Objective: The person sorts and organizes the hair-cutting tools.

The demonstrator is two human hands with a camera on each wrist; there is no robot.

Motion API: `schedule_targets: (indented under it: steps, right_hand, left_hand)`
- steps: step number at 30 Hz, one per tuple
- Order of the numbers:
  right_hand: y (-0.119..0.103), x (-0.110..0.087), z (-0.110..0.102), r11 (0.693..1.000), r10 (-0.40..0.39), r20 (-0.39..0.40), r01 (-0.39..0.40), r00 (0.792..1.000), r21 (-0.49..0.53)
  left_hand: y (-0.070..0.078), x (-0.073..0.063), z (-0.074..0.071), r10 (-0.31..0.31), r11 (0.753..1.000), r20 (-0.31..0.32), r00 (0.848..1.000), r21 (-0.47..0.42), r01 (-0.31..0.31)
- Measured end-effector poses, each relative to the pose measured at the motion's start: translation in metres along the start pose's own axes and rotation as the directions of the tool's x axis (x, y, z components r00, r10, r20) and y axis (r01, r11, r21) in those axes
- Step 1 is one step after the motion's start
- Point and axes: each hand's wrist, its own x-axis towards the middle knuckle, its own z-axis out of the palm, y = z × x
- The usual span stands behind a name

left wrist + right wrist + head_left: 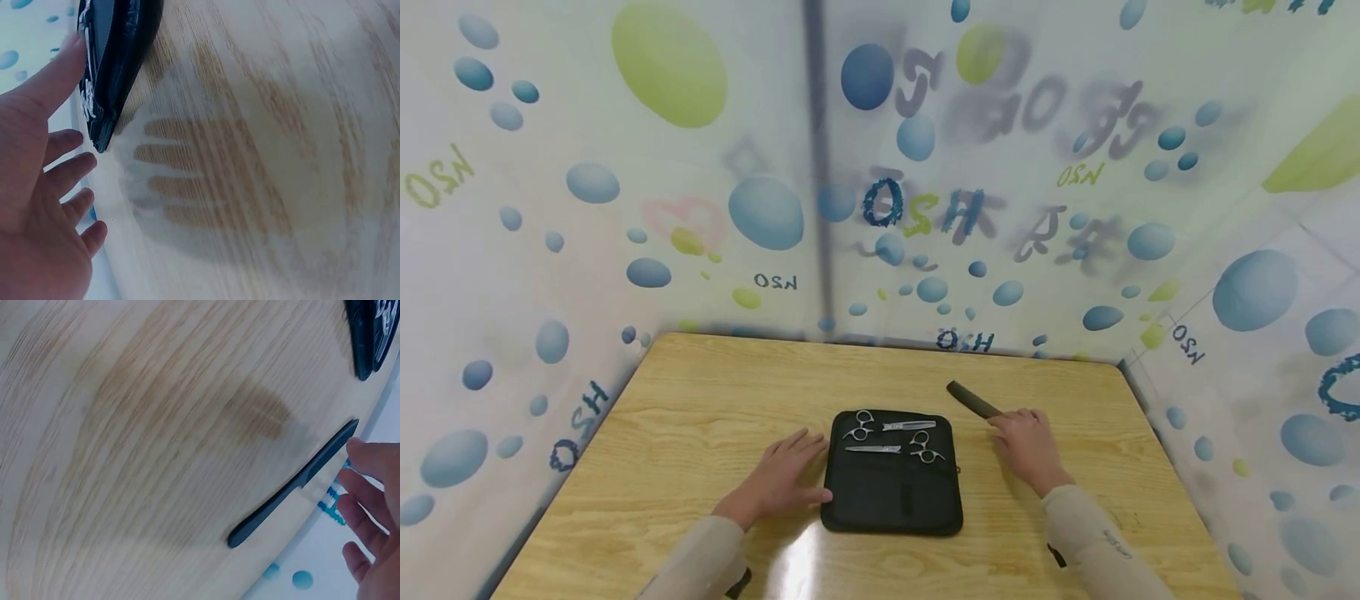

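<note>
A black scissor case (891,500) lies spread flat on the table, with two silver pairs of scissors held in it, a thinning pair (910,426) above a straight pair (874,449). My left hand (786,475) is at the case's left side, fingers extended, its thumb at the case's edge. To the right of the case a black comb (973,400) with a handle rests on the table. Beside the comb is my right hand (1028,442), fingers loosely bent; in the right wrist view its thumb (369,456) is close to one end. Whether it touches the comb I cannot tell.
The wooden table (737,375) has light grain and dark edges. White curtains (760,125) printed with blue and green drops enclose it at the back and both sides.
</note>
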Motion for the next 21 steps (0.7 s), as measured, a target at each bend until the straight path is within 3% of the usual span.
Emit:
schedule_targets:
  steps: [7, 11, 17, 21]
  right_hand:
    - [0.011, -0.004, -0.005, 0.996, 0.084, 0.076, -0.083, 0.994, -0.022]
    - [0.014, -0.006, -0.003, 0.993, 0.109, 0.119, -0.104, 0.987, -0.049]
    - [0.016, -0.008, 0.001, 0.99, 0.125, 0.105, -0.116, 0.987, -0.085]
    - [0.017, -0.01, 0.005, 0.985, 0.153, 0.141, -0.14, 0.978, -0.103]
  left_hand:
    - [0.003, 0.001, 0.0, 0.018, 0.999, -0.126, 0.992, -0.034, -0.023]
    - [0.005, 0.003, 0.002, 0.008, 0.999, -0.151, 0.988, -0.039, -0.014]
    - [0.006, 0.007, 0.006, 0.02, 0.999, -0.18, 0.983, -0.032, -0.026]
    - [0.007, 0.008, 0.008, 0.033, 0.999, -0.193, 0.981, -0.03, -0.039]
